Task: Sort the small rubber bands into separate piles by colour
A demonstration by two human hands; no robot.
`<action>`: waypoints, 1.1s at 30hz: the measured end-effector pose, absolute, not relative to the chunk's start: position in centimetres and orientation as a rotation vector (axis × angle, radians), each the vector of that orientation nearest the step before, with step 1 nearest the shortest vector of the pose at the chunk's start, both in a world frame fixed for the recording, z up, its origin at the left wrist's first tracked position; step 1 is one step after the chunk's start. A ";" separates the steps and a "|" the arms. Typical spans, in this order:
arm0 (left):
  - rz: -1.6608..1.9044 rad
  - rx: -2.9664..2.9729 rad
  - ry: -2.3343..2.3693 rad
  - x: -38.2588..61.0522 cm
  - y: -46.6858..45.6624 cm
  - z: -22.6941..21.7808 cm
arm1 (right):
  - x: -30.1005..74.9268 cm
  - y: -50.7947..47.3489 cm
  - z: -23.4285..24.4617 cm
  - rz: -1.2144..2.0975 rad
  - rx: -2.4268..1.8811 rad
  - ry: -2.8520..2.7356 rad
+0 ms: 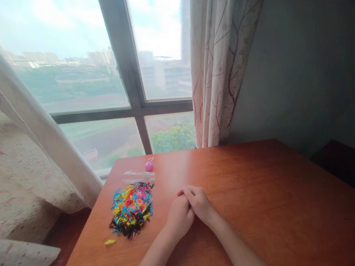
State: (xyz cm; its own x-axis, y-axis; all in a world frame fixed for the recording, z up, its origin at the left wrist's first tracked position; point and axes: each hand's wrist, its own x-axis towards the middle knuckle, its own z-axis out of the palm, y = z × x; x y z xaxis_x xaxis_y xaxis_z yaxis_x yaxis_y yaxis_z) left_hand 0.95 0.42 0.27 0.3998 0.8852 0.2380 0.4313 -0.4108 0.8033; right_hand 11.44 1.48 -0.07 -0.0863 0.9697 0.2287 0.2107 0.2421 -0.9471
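My left hand (180,215) and my right hand (199,201) rest clasped together on the wooden table (263,191). My right hand lies over the left, its fingers closed across the knuckles; the left is curled, with its fingertips partly hidden. No object shows between them. To the left of my hands, apart from them, is a loose pile of small elastic hair bands (133,209) in yellow, blue, red, pink and black. Behind the pile lies a clear plastic bag or tube (138,177). A pinkish-purple ball with a loop (149,165) stands near the far edge.
A small yellow piece (109,242) lies by the table's left edge. Beyond the table is a window (135,111) between patterned curtains, the left one (34,133) hanging beside the table and the right one (211,63) behind it. A dark piece of furniture (345,168) stands at right.
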 end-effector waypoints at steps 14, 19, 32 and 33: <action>0.895 2.007 1.109 0.9 0.5 0.3 | 11.4 1.5 0.1 0.964 -1.158 -1.515; 0.896 2.009 1.106 0.9 0.5 0.3 | 11.4 1.5 0.0 0.966 -1.164 -1.512; 0.904 2.007 1.088 0.9 0.6 -0.2 | 11.4 1.5 -0.1 0.961 -1.167 -1.522; 0.906 2.007 1.088 0.9 0.6 -0.2 | 11.4 1.5 -0.2 0.961 -1.168 -1.522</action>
State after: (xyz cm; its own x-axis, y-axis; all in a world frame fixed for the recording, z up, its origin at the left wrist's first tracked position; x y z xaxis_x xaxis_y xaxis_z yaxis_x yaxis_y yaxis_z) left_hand 0.89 0.56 -0.18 0.4101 0.8758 0.2544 0.4086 -0.4258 0.8073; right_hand 11.37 1.53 -0.15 -0.0859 0.9720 0.2189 0.2203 0.2328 -0.9472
